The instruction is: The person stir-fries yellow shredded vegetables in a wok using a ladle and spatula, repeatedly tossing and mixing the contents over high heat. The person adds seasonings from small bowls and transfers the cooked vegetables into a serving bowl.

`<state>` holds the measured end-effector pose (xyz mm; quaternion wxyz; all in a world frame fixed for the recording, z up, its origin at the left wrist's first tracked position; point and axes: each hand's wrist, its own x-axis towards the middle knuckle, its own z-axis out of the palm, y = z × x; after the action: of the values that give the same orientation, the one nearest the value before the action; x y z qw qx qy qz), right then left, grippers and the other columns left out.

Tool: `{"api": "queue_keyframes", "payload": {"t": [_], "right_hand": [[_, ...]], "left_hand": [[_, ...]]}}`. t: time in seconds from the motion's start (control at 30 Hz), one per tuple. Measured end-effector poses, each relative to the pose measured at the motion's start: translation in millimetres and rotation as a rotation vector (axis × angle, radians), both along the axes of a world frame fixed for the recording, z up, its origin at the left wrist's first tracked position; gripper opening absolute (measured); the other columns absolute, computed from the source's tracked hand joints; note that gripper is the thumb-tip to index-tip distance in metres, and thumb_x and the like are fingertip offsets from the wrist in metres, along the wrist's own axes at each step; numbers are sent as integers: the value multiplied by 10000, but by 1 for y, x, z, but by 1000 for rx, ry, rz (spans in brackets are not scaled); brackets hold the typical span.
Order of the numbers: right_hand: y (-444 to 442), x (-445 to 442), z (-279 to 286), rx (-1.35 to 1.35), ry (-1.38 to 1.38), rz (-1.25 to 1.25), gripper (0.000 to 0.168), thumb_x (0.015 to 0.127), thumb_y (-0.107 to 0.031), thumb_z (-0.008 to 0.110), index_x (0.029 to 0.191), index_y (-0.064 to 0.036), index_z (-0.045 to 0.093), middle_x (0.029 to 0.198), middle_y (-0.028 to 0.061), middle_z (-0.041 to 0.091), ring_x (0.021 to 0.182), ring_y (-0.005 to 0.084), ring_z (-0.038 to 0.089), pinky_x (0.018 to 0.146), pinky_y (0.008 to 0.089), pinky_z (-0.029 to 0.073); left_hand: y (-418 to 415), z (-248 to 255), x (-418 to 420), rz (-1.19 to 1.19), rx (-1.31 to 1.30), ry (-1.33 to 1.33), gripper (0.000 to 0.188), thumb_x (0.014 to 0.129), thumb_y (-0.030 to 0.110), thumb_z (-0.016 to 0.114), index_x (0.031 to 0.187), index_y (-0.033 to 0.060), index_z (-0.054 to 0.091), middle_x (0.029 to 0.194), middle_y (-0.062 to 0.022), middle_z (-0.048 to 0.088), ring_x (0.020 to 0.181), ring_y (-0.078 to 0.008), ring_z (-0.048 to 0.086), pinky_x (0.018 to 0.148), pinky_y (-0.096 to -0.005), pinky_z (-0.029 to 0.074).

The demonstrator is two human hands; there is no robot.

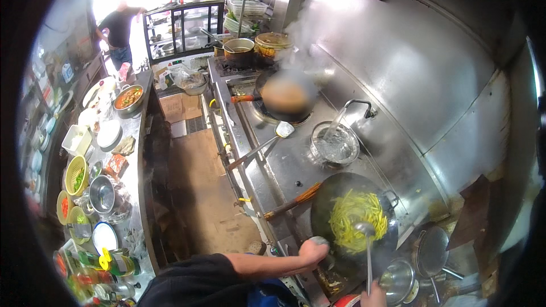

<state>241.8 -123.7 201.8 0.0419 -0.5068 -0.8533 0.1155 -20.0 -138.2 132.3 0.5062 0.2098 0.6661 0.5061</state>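
Note:
A large black wok (320,204) sits on the near burner with thin yellow-green vegetable strips (356,213) inside. My left hand (313,252) is closed around a greyish cloth (320,241) at the wok's near left edge; the part of the wok beneath it is hidden. At the bottom edge of the picture, my right hand (374,296) grips the handle of a metal ladle (369,260), whose bowl rests among the strips. Left of the wok lies a bamboo wok brush (294,200) with a wooden handle.
Water runs from a tap (360,102) into a metal basin (335,143). Beyond it a second wok (286,94) steams, its contents blurred. A spatula (260,149) lies across the stove edge. Strainers (431,251) stand at right. Bowls and bottles crowd the left counter (143,145). A person (118,30) stands far back.

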Motion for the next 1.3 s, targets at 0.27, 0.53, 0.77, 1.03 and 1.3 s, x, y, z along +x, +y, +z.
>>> {"api": "queue_keyframes", "payload": {"t": [0.27, 0.53, 0.77, 1.03, 1.3], "right_hand": [[17, -14, -18, -86, -124, -227, 273, 753, -148, 590, 937, 38, 509, 778, 287, 593, 794, 499, 560, 738, 470, 475], [39, -15, -15, -518, 233, -426, 204, 773, -94, 554, 932, 29, 520, 699, 245, 602, 623, 406, 601, 558, 459, 479], [9, -4, 49, -763, 142, -483, 405, 806, -157, 582, 1180, -18, 520, 891, 244, 606, 863, 402, 589, 803, 453, 459], [-2, 29, -4, 193, 86, 289, 366, 823, -153, 569, 1163, -23, 540, 798, 203, 600, 730, 312, 609, 645, 385, 491], [9, -2, 3, 285, 103, 254, 340, 791, -87, 554, 1124, -22, 534, 748, 191, 615, 684, 418, 598, 608, 449, 494]], "left_hand": [[52, -39, 26, 111, -227, 22, 302, 696, 228, 543, 823, -29, 641, 864, -208, 646, 818, -335, 636, 709, -403, 481], [42, -29, 17, 44, -359, 42, 319, 694, 252, 550, 824, -29, 625, 802, -197, 638, 762, -316, 627, 692, -397, 471], [19, 24, 16, 79, -299, -2, 283, 692, 233, 544, 808, -20, 598, 767, -150, 635, 759, -296, 628, 675, -397, 478], [17, 4, 13, 74, -233, -96, 300, 706, 234, 555, 854, -15, 635, 846, -200, 649, 859, -335, 629, 743, -395, 477], [9, 19, 5, 43, -222, -165, 206, 701, 164, 521, 773, -7, 611, 682, -139, 588, 630, -207, 556, 608, -364, 449]]}}
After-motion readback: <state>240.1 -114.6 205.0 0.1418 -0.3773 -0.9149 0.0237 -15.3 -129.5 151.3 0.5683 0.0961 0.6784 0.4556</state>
